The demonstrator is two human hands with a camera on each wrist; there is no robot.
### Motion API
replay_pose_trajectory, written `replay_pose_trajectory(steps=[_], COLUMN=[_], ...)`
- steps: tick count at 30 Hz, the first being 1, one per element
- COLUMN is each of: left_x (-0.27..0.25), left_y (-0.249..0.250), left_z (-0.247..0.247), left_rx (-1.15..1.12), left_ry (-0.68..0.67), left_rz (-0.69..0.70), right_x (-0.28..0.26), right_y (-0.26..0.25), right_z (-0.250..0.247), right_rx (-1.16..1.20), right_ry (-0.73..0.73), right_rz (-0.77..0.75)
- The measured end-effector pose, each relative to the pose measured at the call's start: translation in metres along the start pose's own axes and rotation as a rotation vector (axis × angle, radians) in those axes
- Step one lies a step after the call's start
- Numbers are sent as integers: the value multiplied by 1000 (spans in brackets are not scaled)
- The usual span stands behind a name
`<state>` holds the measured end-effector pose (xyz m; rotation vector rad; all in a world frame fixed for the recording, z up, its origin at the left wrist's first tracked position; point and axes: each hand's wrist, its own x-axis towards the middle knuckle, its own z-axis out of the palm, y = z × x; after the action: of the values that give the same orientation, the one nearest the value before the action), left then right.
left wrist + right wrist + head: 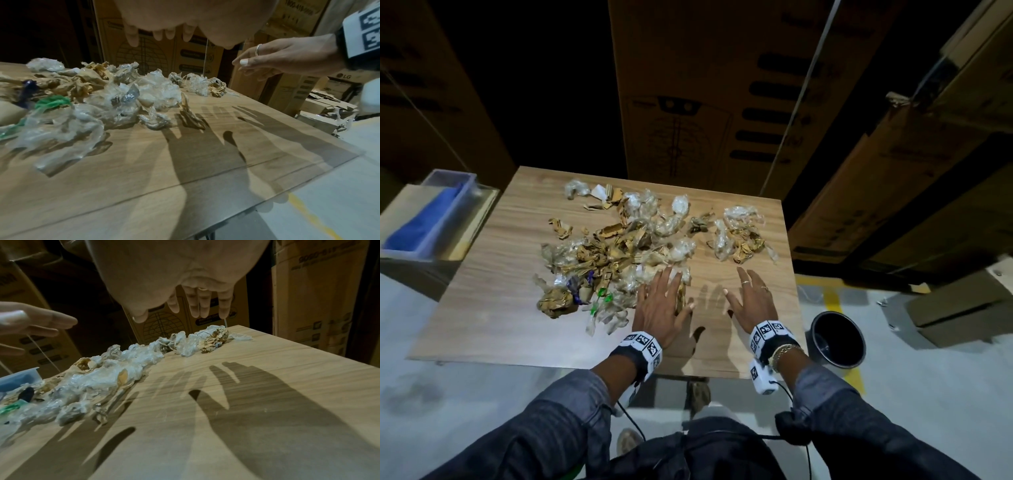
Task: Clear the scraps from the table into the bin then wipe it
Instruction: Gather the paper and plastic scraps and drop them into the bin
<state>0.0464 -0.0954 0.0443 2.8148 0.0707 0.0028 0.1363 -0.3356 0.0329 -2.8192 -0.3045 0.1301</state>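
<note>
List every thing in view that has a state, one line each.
left hand: open, above the table, holding nothing
right hand: open, above the table, holding nothing
scraps: scattered on table
bin: upright on floor
blue cloth: lying in tray

Left hand (659,308) and right hand (751,301) hover palm-down, fingers spread.

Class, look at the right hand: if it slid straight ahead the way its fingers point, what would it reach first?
Probably the smaller heap of plastic and brown paper scraps. The right hand hovers open above bare table, fingers pointing at that heap; depth is unclear.
</note>
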Motion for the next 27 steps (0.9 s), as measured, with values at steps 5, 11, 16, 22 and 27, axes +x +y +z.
replay_pose_trajectory(steps=[5,11,16,22,27], left_x=[14,40,63,86,95], left_y=[3,28,41,39,31], left_z=[0,11,28,53,61], left_rx=[12,83,109,77,57], left_ry=[37,-32,-21,-9,0], left_rz=[-11,-61,-116,-190,-253], right_x=[17,60,118,180,191], right_y=[21,56,87,105,84], right_z=[6,0,1,26,50], right_rx=[-28,-45,87,182,166], right_ry=[-12,10,3,-69,-116], right_rz=[21,-11,-4,69,-28])
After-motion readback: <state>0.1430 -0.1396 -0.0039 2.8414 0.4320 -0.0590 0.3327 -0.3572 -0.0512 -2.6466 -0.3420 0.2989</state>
